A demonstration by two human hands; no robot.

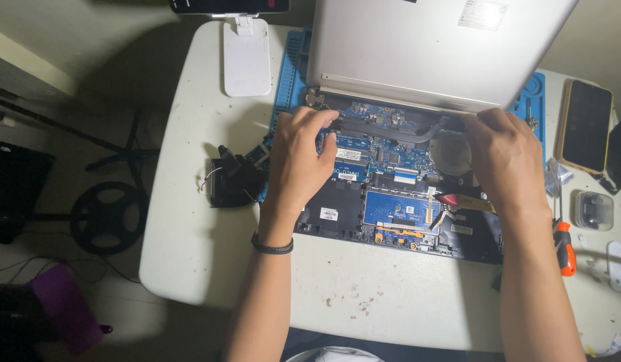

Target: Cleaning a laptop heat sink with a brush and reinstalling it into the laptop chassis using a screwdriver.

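While one white table [210, 221] carries one opened-up laptop [391, 194] on a blue mat [290, 67], the left hand [300, 161] and right hand [505, 157] both curl fingers onto its exposed board, with one phone [585, 124] and one orange screwdriver [564, 248] off right.

Laptop lid [418, 47]: matt brushed metal. Mat [290, 74]: blue rubbery, ribbed. Table [210, 221]: smooth white plastic, scuffed. Phone [585, 124]: glossy glass.
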